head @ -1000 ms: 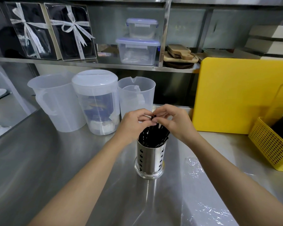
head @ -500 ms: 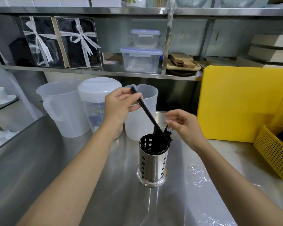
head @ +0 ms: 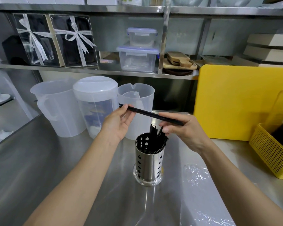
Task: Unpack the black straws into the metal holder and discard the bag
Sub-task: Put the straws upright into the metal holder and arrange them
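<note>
A perforated metal holder (head: pixel 148 167) stands upright on the steel counter, with several black straws (head: pixel 157 139) leaning inside it. One black straw (head: pixel 147 113) is held almost level above the holder, between both hands. My left hand (head: pixel 119 123) pinches its left end and my right hand (head: pixel 185 128) grips its right end. A crumpled clear plastic bag (head: pixel 196 175) lies flat on the counter to the right of the holder, under my right forearm.
Three translucent pitchers (head: pixel 95 103) stand behind the holder. A yellow cutting board (head: pixel 235 101) leans at the back right, and a yellow basket (head: pixel 274 152) sits at the right edge. Shelves above carry gift boxes (head: pixel 55 41), plastic tubs (head: pixel 138 57) and wooden boards (head: pixel 178 61).
My left hand lifted one straw out of the holder and laid it level. My right hand rose and took hold of its other end.
</note>
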Motion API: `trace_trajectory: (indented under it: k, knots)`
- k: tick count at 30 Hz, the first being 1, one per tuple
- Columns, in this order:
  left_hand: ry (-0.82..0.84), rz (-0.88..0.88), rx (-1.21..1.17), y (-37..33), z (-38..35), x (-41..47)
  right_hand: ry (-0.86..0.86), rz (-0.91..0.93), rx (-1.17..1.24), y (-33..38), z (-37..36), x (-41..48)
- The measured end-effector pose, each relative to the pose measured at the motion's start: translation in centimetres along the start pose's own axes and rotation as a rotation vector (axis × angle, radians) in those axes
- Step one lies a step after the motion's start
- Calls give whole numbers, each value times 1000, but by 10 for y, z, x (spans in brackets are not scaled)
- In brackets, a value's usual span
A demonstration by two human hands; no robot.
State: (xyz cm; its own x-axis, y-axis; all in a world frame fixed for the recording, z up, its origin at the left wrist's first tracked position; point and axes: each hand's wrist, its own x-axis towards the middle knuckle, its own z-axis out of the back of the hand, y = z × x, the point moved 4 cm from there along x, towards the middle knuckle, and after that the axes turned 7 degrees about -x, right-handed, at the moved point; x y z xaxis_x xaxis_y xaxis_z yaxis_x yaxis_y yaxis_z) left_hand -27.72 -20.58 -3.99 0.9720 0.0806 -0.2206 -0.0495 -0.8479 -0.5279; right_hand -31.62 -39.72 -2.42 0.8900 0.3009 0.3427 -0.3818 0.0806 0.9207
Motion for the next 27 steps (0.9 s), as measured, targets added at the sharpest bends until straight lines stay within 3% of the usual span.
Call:
trace_trajectory:
  k: [2, 6, 9, 13, 16, 25, 27]
  knots:
    - [-32, 63, -1, 10, 4, -1, -77, 51, 36, 4, 2, 0]
    - [-32, 216, 218, 34, 13, -7, -437, 151, -55, 15, 12, -1]
    - [-70, 180, 306, 40, 23, -5, -534, 245, -236, 27, 14, -4]
    - [-95, 111, 395, 35, 33, -1, -538, 385, -547, 38, 9, -10]
    - [-111, 56, 453, 30, 39, -1, -508, 419, -626, 43, 2, -13]
    - [-70, -99, 606, 19, 40, -11, -179, 87, -758, -2, -22, 8]
    - [-24, -143, 673, 18, 33, -17, -105, -16, -916, -21, -27, 14]
